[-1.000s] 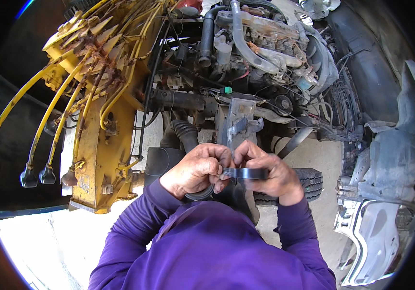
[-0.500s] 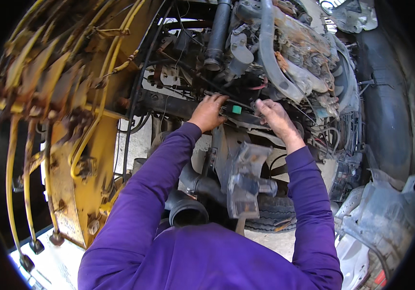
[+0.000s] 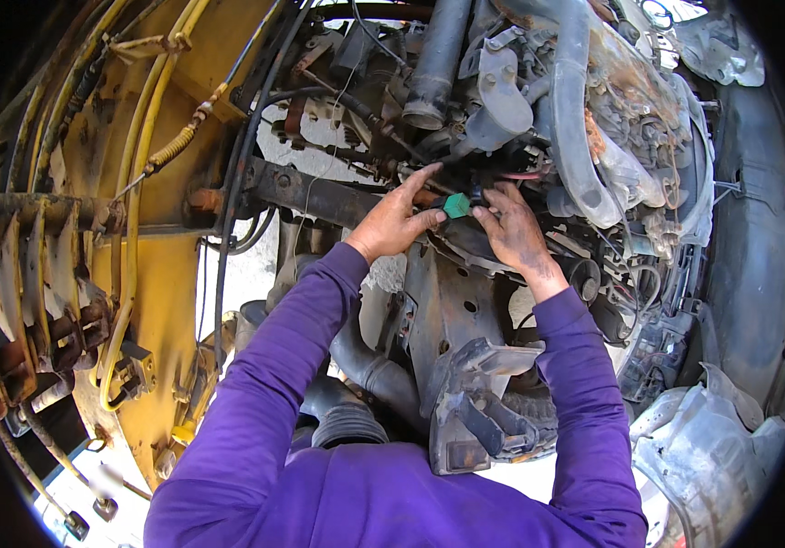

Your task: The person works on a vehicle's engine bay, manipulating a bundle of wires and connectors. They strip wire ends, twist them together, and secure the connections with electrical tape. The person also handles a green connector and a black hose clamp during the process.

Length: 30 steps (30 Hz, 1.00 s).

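Note:
A small bright green block (image 3: 456, 205) sits between my two hands above the dark frame rail (image 3: 315, 194). On its left is my left hand (image 3: 392, 222), its index finger stretched out and thumb apart, the thumb tip close to the block. Something dark and orange shows between that thumb and finger; whether it joins the block I cannot tell. My right hand (image 3: 516, 233) is at the block's right side with fingers bent and thumb tip by its edge. What those fingers grip is hidden.
Grimy engine parts with a thick grey hose (image 3: 570, 110) rise beyond my hands. A yellow machine body (image 3: 168, 301) with pipes stands at the left. Nearer me are a metal bracket (image 3: 461, 457) and a ribbed black duct (image 3: 351, 427). A dark curved panel (image 3: 748, 228) borders the right.
The view has shifted. My right hand has come in closer to the green block, and my left index finger and thumb have spread apart. The block now appears turned at an angle.

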Each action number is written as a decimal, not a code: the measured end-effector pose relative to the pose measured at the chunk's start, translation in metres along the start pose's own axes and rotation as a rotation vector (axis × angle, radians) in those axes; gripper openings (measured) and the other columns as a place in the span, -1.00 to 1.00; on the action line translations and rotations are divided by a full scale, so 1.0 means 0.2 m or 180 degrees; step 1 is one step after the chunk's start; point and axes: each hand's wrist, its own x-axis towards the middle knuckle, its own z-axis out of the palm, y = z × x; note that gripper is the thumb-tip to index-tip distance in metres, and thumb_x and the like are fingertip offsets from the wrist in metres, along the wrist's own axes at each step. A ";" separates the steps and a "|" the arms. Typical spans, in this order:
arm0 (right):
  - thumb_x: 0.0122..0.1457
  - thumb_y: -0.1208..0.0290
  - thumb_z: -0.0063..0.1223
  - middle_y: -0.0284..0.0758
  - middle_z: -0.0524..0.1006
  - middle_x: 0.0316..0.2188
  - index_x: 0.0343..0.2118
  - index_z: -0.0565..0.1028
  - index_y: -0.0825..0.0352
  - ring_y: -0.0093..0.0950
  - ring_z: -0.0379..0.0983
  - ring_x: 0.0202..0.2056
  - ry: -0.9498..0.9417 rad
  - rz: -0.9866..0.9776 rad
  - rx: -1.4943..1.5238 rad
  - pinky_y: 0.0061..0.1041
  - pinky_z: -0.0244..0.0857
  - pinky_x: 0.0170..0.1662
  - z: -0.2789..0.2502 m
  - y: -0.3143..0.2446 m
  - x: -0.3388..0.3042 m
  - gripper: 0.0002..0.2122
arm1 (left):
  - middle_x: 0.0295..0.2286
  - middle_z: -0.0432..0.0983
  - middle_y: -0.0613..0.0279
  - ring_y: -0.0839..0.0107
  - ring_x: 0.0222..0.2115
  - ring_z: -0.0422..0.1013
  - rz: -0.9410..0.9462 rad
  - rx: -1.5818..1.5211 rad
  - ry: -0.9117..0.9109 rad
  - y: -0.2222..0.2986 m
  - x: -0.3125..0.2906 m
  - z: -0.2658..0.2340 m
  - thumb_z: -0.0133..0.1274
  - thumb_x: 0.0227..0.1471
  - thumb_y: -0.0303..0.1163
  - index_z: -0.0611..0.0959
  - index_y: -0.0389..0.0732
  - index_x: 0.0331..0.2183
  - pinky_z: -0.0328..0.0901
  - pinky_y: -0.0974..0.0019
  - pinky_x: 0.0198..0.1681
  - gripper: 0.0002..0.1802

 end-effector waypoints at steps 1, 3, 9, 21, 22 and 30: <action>0.28 0.42 0.18 -0.02 0.45 0.07 0.06 0.53 0.51 -0.03 0.48 0.07 0.0014 -0.0069 0.0078 -0.24 0.41 0.07 0.01 -0.03 0.04 -0.65 | -0.03 0.61 -0.08 0.34 -0.03 0.49 0.0071 -0.0054 0.0021 0.01 0.00 -0.03 0.26 0.19 -0.40 0.19 -0.12 0.41 0.36 0.25 0.07 -0.12; 0.23 0.51 0.20 -0.04 0.44 0.07 0.05 0.54 0.47 -0.04 0.49 0.07 -0.0130 -0.0185 -0.0024 -0.25 0.43 0.06 0.03 -0.10 0.09 -0.67 | -0.03 0.61 -0.05 0.33 -0.04 0.49 0.0028 0.0137 0.0008 0.04 -0.02 -0.07 0.29 0.15 -0.40 0.12 -0.09 0.44 0.35 0.25 0.08 -0.02; 0.13 0.51 0.27 -0.12 0.45 0.10 -0.02 0.60 0.34 -0.07 0.46 0.10 -0.0199 -0.0908 -0.0488 -0.20 0.42 0.09 0.12 -0.16 0.17 -0.68 | -0.05 0.62 -0.01 0.35 -0.05 0.50 -0.0055 -0.0074 0.0093 -0.01 -0.08 -0.14 0.31 0.13 -0.38 0.22 -0.12 0.41 0.35 0.25 0.10 -0.07; 0.18 0.45 0.27 -0.13 0.47 0.04 -0.06 0.63 0.34 -0.14 0.46 0.05 -0.0483 -0.0806 -0.0393 -0.24 0.38 0.10 0.08 -0.11 0.08 -0.74 | -0.09 0.66 -0.01 0.31 -0.07 0.55 0.0069 -0.0116 0.0263 -0.04 -0.05 -0.12 0.27 0.12 -0.38 0.64 -0.37 0.05 0.38 0.24 0.07 -0.53; 0.20 0.44 0.27 -0.13 0.47 0.03 -0.05 0.63 0.36 -0.15 0.47 0.02 -0.0619 -0.0527 -0.0127 -0.25 0.37 0.08 0.08 -0.12 0.03 -0.74 | -0.11 0.66 -0.03 0.30 -0.08 0.55 0.0017 -0.0104 0.0294 -0.02 -0.04 -0.13 0.27 0.12 -0.38 0.64 -0.38 0.03 0.38 0.24 0.07 -0.54; 0.25 0.27 0.20 -0.16 0.63 -0.33 -0.03 0.62 0.40 -0.38 0.53 -0.25 -0.1861 0.0510 0.0829 -0.33 0.38 -0.08 -0.14 -0.44 0.06 -0.67 | -0.17 0.68 -0.15 0.06 -0.09 0.61 0.0162 0.0765 0.0177 -0.10 0.04 -0.13 0.28 0.08 -0.40 0.57 -0.38 0.05 0.42 0.16 0.02 -0.49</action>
